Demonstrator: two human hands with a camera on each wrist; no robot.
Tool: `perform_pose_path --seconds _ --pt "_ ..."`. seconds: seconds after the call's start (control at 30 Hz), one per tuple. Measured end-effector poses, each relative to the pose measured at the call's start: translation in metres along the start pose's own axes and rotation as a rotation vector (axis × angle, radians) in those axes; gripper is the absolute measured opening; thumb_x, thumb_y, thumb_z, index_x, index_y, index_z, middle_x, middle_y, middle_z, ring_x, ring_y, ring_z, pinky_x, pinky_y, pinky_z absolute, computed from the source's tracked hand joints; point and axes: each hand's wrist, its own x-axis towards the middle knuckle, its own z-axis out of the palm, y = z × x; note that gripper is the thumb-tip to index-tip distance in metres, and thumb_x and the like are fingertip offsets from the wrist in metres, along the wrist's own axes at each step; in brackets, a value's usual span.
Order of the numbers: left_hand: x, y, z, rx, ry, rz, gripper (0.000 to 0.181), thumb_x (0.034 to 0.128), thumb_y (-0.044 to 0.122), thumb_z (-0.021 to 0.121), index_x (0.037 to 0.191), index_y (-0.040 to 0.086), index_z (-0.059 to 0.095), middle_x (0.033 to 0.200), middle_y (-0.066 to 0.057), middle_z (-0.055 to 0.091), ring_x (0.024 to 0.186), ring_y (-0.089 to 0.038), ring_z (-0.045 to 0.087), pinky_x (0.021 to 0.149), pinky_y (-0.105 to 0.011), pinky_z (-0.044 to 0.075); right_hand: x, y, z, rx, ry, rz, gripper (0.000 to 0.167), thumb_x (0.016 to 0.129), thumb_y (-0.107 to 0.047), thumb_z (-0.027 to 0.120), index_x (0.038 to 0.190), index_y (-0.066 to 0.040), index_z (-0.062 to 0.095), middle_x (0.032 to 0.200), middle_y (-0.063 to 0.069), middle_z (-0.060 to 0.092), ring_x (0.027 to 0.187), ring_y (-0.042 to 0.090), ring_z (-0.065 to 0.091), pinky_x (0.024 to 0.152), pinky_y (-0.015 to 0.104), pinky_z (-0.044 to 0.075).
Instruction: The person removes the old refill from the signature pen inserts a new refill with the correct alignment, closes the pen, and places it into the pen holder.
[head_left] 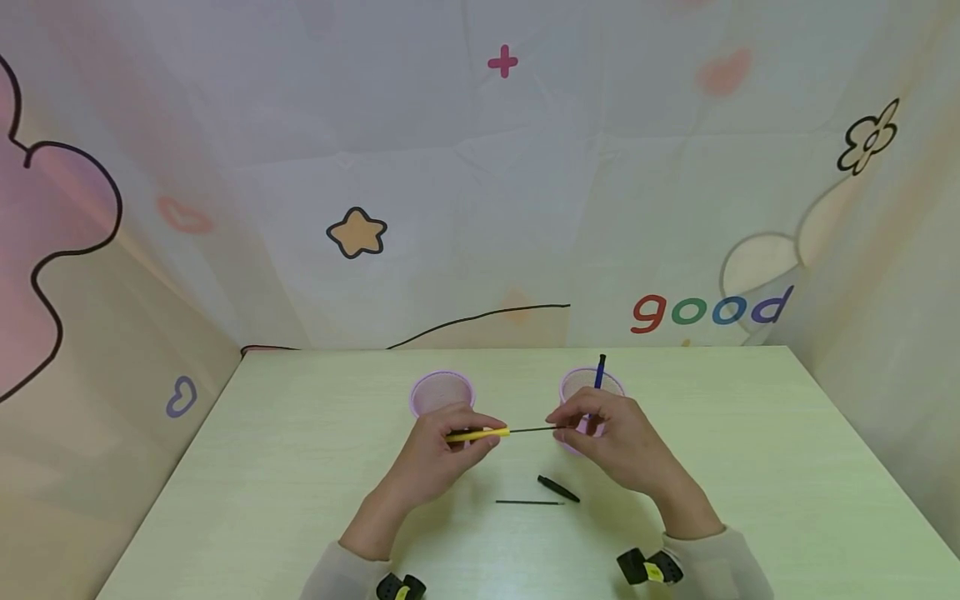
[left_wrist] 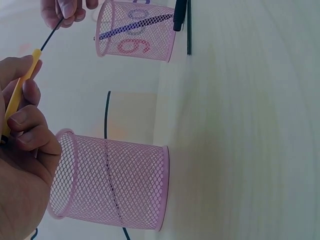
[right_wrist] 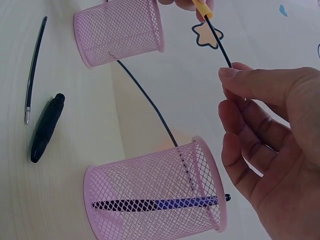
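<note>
My left hand grips a yellow pen barrel, held level above the table. A thin dark refill sticks out of the barrel's right end. My right hand pinches that refill's far end between thumb and fingertips; in the right wrist view its tip shows just below the thumb. How deep the refill sits inside the barrel is hidden. Below the hands, a black tapered pen part lies on the table beside a second dark refill with a metal tip.
Two pink mesh pen cups stand behind the hands: a left cup and a right cup. A blue pen leans in the right one. A printed cloth hangs behind the table.
</note>
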Motion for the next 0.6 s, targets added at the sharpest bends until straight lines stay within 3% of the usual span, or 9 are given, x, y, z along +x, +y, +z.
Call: perform_pose_path --seconds 0.6 --pt "0.0000 0.0001 0.0023 0.019 -0.005 0.012 0.017 0.0946 0.018 0.077 0.109 0.026 0.081 0.087 0.008 0.066 0.071 -0.008 0.054 0.063 -0.022 0.049 0.0000 -0.0019 0.0010 0.016 -0.016 0.003 0.009 0.092 -0.012 0.079 0.096 -0.019 0.078 0.086 -0.010 0.069 0.077 0.011 0.059 0.065 0.022 0.050"
